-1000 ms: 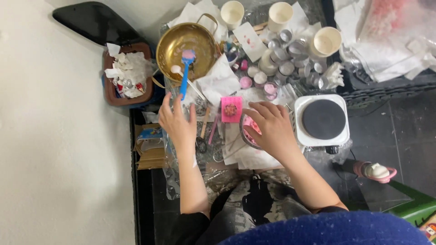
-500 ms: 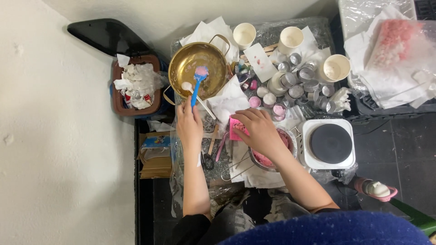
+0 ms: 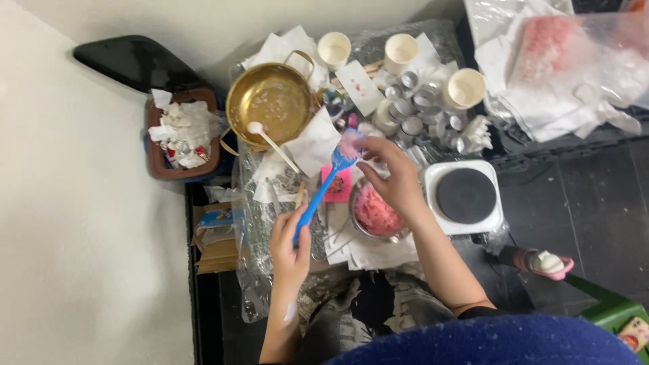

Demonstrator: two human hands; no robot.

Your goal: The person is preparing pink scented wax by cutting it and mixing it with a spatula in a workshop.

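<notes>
Head view: blue spatula (image 3: pixel 323 191) diagonal, head up-right, L hand (image 3: pixel 291 245) grip clamped; R hand (image 3: pixel 395 177) maybe pinching.

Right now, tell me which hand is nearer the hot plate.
Right. The right hand is just beside the white hot plate, fingers at the blue spatula head. The left hand holds the spatula handle, farther away.

We note, relative to the gold pot (image 3: pixel 270 101) | right: tins, paper cups (image 3: pixel 400 51) crowd passage | lower right: pink bowl (image 3: pixel 376 215), hotplate (image 3: pixel 465 197) block | left: bin (image 3: pixel 181 138) obstructs.
</notes>
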